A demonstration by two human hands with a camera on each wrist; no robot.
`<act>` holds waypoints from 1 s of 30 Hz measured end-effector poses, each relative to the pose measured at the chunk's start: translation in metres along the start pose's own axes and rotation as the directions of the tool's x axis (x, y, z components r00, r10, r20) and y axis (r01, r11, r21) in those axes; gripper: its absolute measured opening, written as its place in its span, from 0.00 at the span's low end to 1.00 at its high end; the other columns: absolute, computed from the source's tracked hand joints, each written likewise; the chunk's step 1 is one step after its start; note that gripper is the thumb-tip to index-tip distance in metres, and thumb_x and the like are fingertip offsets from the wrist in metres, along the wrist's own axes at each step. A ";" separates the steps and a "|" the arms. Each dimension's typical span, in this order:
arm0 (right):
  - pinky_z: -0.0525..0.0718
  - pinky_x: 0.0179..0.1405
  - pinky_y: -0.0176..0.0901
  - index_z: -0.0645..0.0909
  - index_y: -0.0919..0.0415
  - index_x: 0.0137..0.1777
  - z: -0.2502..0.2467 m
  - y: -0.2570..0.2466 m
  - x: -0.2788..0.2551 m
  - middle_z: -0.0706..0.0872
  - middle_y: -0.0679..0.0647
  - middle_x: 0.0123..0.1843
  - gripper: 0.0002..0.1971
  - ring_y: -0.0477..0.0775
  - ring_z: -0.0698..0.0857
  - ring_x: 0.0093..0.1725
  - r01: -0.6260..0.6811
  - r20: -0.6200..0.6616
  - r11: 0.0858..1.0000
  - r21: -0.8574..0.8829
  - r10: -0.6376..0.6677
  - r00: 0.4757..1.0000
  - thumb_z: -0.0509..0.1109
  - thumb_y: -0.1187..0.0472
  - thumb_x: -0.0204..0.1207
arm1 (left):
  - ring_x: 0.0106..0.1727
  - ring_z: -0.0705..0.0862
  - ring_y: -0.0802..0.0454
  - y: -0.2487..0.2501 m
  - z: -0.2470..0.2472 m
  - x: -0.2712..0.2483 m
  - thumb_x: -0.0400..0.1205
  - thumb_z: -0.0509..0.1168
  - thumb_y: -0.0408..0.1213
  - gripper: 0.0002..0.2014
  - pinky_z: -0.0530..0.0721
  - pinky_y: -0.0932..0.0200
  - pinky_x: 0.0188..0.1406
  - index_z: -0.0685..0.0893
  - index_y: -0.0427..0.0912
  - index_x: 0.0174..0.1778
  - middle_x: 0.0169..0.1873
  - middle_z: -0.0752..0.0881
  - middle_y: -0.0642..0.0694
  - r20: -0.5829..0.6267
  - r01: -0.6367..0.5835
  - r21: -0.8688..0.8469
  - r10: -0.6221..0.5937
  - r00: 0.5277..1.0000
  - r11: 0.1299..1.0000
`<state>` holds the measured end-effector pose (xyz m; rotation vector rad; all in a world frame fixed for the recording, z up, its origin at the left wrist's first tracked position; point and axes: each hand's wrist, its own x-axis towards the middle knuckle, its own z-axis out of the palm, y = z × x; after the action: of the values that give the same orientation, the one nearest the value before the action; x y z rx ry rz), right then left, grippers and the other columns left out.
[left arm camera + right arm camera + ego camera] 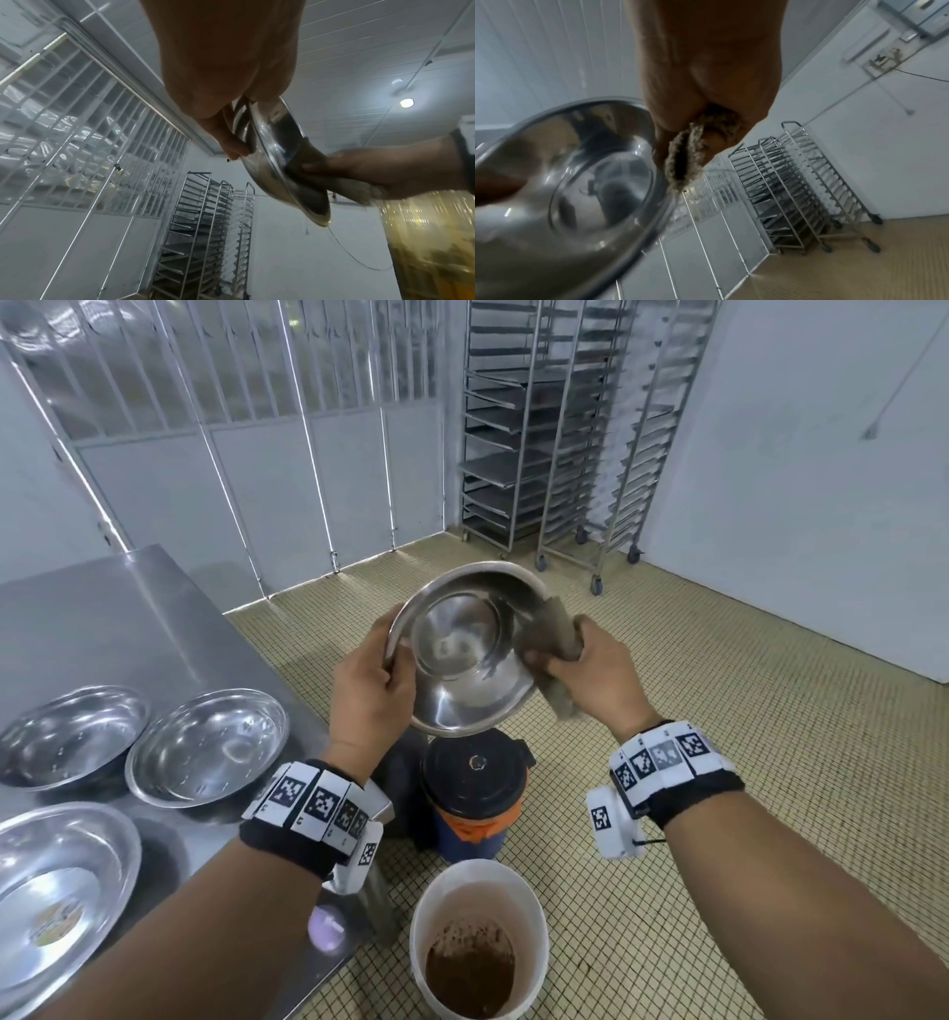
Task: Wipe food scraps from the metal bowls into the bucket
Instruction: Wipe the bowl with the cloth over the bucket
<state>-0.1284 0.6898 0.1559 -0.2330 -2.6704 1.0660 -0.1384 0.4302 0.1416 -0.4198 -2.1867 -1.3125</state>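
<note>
Over the tiled floor [719, 762], beside the steel table [128, 618], my left hand [369, 695] grips the tilted bowl [462, 654] above the bucket [477, 942]; my right hand [601, 680] clutches a cloth [552, 634] against its rim.

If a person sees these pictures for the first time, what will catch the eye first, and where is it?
First, the shiny metal bowl in the middle of the head view, tilted and held up by the left hand at its rim, while the right hand grips a brownish cloth against its other edge. Next, the white bucket with brown scraps on the tiled floor below, and three more bowls on the steel table at left.
</note>
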 end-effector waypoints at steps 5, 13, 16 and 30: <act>0.78 0.46 0.43 0.77 0.52 0.68 -0.009 -0.019 0.007 0.82 0.46 0.45 0.30 0.52 0.82 0.46 0.011 -0.094 0.997 -0.076 -0.018 0.995 0.77 0.35 0.74 | 0.30 0.81 0.67 0.009 0.003 -0.003 0.88 0.63 0.26 0.17 0.74 0.79 0.33 0.85 0.40 0.71 0.29 0.81 0.60 0.091 -0.029 -0.049 0.034 0.995 0.998; 0.80 0.44 0.35 0.76 0.54 0.71 0.038 0.006 -0.024 0.88 0.46 0.54 0.34 0.50 0.88 0.52 -0.076 -0.072 0.974 0.213 0.093 0.993 0.83 0.42 0.70 | 0.38 0.83 0.70 0.001 0.004 -0.009 0.88 0.63 0.28 0.14 0.77 0.74 0.40 0.86 0.38 0.68 0.36 0.85 0.62 -0.027 0.046 -0.084 -0.048 0.998 0.995; 0.72 0.32 0.20 0.76 0.52 0.67 0.019 -0.006 -0.011 0.85 0.42 0.45 0.26 0.38 0.82 0.40 -0.020 -0.116 0.985 0.173 0.041 0.992 0.81 0.44 0.75 | 0.40 0.85 0.68 -0.003 0.001 -0.012 0.88 0.64 0.28 0.14 0.79 0.75 0.40 0.86 0.39 0.68 0.39 0.86 0.61 0.076 0.022 -0.053 -0.018 0.997 0.998; 0.71 0.42 0.24 0.77 0.45 0.64 -0.004 -0.024 -0.010 0.82 0.37 0.49 0.20 0.37 0.80 0.46 0.093 -0.143 0.981 0.172 -0.069 0.987 0.79 0.55 0.76 | 0.39 0.85 0.56 0.010 0.001 -0.012 0.87 0.61 0.30 0.10 0.84 0.61 0.38 0.85 0.49 0.54 0.37 0.88 0.51 0.273 0.124 -0.085 -0.096 0.957 0.989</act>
<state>-0.1189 0.6728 0.1742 -0.1550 -2.4255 1.2084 -0.1237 0.4358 0.1411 -0.5503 -2.4011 -1.5073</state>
